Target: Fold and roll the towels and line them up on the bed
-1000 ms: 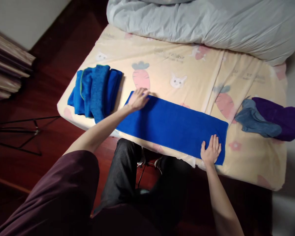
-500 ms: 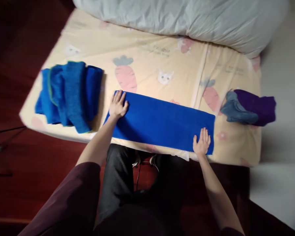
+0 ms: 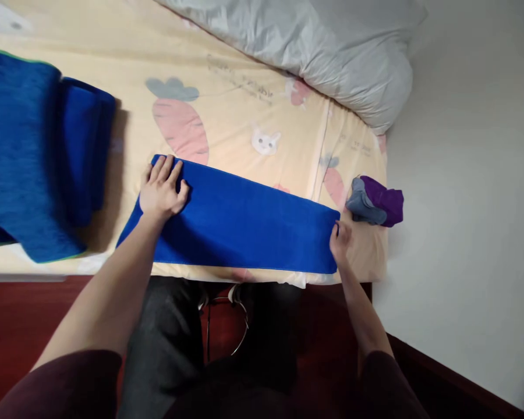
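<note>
A long, flat strip of blue cloth lies across the bed's near side. On its left end my left hand presses down with the fingers apart. At the right end, my right hand has its fingers drawn together at the cloth's edge, near the upper right corner. Several folded blue cloths are heaped to the left of my left hand. A small purple and grey bundle lies just beyond my right hand.
The bed has a yellow sheet with carrot and cat prints. A grey-white quilt lies along its far side. A pale wall stands at the right. My legs are below the bed's front edge, over a red floor.
The view has shifted right and closer. My right hand has moved from lying flat on the cloth to its right edge, and its fingers have closed. My left hand still rests on the left end.
</note>
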A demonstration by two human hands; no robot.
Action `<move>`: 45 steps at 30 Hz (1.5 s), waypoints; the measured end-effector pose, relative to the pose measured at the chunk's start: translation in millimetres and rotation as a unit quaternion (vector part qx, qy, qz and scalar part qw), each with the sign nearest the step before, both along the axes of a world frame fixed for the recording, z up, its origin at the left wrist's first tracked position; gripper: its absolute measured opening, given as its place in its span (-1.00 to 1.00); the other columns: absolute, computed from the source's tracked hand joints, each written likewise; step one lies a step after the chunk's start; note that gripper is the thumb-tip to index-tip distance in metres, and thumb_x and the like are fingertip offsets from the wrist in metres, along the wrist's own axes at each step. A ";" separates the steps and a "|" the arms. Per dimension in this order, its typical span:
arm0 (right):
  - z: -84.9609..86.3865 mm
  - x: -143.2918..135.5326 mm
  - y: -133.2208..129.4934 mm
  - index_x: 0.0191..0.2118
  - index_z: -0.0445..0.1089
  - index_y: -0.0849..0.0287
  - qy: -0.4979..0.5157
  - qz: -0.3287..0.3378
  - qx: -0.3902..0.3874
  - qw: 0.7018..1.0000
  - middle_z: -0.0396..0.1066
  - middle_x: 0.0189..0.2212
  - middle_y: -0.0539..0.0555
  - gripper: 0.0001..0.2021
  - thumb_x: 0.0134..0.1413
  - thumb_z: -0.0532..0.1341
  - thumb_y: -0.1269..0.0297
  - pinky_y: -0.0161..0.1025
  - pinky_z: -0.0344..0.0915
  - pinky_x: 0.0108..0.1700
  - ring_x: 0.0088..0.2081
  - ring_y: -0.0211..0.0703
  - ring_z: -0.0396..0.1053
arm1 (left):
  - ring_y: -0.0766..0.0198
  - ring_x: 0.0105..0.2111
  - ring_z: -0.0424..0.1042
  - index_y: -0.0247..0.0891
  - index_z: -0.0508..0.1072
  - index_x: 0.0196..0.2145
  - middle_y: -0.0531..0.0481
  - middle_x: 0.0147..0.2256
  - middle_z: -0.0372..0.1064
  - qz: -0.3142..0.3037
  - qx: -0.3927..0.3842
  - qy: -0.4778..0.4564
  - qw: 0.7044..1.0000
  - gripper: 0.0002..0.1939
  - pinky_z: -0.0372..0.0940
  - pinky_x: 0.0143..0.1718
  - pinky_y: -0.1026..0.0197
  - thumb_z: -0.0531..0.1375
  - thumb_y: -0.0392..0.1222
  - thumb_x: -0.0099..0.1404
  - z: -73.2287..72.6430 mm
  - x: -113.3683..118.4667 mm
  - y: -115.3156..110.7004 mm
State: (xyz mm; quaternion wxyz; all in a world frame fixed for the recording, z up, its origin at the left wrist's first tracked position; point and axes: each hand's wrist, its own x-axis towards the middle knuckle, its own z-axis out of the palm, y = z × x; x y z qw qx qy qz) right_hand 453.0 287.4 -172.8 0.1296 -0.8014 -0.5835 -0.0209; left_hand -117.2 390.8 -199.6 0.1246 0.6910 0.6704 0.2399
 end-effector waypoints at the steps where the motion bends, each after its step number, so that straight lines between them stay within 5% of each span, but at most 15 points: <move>1: 4.1 11.7 18.8 0.22 0.42 0.36 0.011 -0.026 0.005 1.000 0.47 0.15 0.41 -0.48 0.41 -0.05 0.17 0.15 0.24 0.31 0.21 0.14 0.37 | 0.05 0.50 -0.07 -0.30 0.23 0.44 -0.16 0.49 -0.01 0.002 0.006 -0.001 1.000 -0.31 -0.21 0.51 -0.14 -0.06 0.04 0.47 -1.0 -0.1 0.0; 7: 17.4 52.3 91.2 0.02 0.54 0.35 0.126 -0.089 -0.156 0.976 0.62 -0.17 0.28 -0.61 0.11 0.26 0.25 -0.03 0.42 0.07 -0.14 0.05 0.54 | 0.03 0.49 -0.02 -0.30 0.25 0.43 -0.19 0.47 0.03 -0.003 0.026 -0.016 1.000 -0.31 -0.20 0.51 -0.10 -0.05 0.04 0.47 -2.1 -0.1 -0.7; 12: 20.5 52.9 95.5 0.01 0.55 0.36 0.102 -0.084 -0.142 0.981 0.62 -0.18 0.27 -0.60 0.02 0.31 0.34 -0.05 0.38 0.09 -0.17 0.05 0.55 | 0.07 0.50 -0.05 -0.26 0.24 0.44 -0.13 0.48 0.00 0.005 0.010 -0.010 1.000 -0.30 -0.21 0.51 -0.09 -0.05 0.05 0.45 0.0 0.7 -1.0; 17: 21.7 36.1 90.8 0.02 0.53 0.39 0.041 -0.098 -0.099 0.989 0.56 -0.06 0.39 -0.63 0.15 0.14 0.39 0.11 0.29 0.22 0.01 0.17 0.48 | 0.07 0.50 -0.04 -0.26 0.24 0.44 -0.13 0.48 0.02 0.006 0.006 0.003 1.000 -0.31 -0.20 0.50 -0.09 -0.06 0.05 0.45 0.5 0.5 -0.4; 20: 21.4 -8.1 89.8 0.22 0.39 0.42 0.002 -0.064 -0.039 0.997 0.39 0.20 0.48 -0.53 0.30 0.01 0.38 0.27 0.13 0.35 0.28 0.26 0.27 | 0.08 0.49 -0.03 -0.28 0.26 0.43 -0.15 0.47 0.04 0.005 0.013 0.004 1.000 -0.31 -0.19 0.50 -0.07 -0.08 0.07 0.47 -0.7 0.1 -0.2; 22: 17.8 -58.9 86.2 0.37 0.25 0.37 0.000 0.030 -0.034 0.999 0.21 0.37 0.42 -0.47 0.40 -0.04 0.29 0.29 -0.05 0.45 0.42 0.24 0.07 | 0.07 0.49 -0.02 -0.30 0.26 0.43 -0.16 0.47 0.05 0.004 0.019 0.003 1.000 -0.30 -0.19 0.50 -0.07 -0.08 0.08 0.48 -1.2 0.1 -0.3; 26: -0.4 -178.4 68.0 0.53 0.01 0.13 0.051 0.234 -0.097 0.966 -0.09 0.54 0.09 -0.39 0.50 -0.07 0.04 0.28 -0.32 0.54 0.56 0.13 -0.28 | 0.10 0.49 -0.03 -0.26 0.25 0.43 -0.11 0.48 0.03 0.007 0.015 0.008 1.000 -0.31 -0.19 0.50 -0.07 -0.09 0.07 0.48 1.0 1.0 -1.2; 29: -13.2 -225.0 55.4 0.56 -0.12 0.05 0.076 0.313 -0.162 0.933 -0.27 0.58 -0.01 -0.36 0.52 -0.08 -0.01 0.19 -0.42 0.56 0.58 0.00 -0.43 | 0.13 0.50 -0.04 -0.22 0.24 0.44 -0.05 0.48 0.01 0.011 0.000 0.013 1.000 -0.30 -0.20 0.51 -0.04 -0.10 0.07 0.46 4.5 2.0 -2.1; 32: -17.4 -201.0 51.8 0.57 -0.13 0.06 0.074 0.309 -0.191 0.929 -0.36 0.59 0.01 -0.35 0.52 -0.07 -0.02 0.15 -0.42 0.57 0.58 -0.03 -0.44 | 0.13 0.50 -0.05 -0.18 0.22 0.45 0.00 0.49 0.00 0.012 -0.001 0.010 1.000 -0.29 -0.21 0.51 -0.03 -0.10 0.08 0.43 7.1 2.7 -2.9; 40: -16.6 -14.8 50.6 0.54 -0.10 0.32 0.019 0.081 -0.165 0.983 -0.25 0.57 0.25 -0.33 0.52 -0.13 0.03 0.16 -0.30 0.55 0.57 0.00 -0.30 | 0.06 0.50 -0.03 -0.10 0.20 0.46 0.04 0.50 -0.02 0.004 0.010 -0.008 1.000 -0.28 -0.20 0.51 -0.08 -0.05 0.05 0.39 5.7 2.8 -4.8; 45: -17.2 2.2 59.9 0.55 -0.15 0.39 0.019 0.044 -0.176 0.983 -0.31 0.57 0.27 -0.31 0.51 -0.12 0.06 0.16 -0.35 0.56 0.58 0.03 -0.34 | 0.09 0.51 -0.08 -0.23 0.19 0.46 -0.09 0.50 -0.02 0.004 -0.002 0.030 1.000 -0.27 -0.22 0.51 -0.06 -0.12 0.09 0.46 4.6 1.5 -0.5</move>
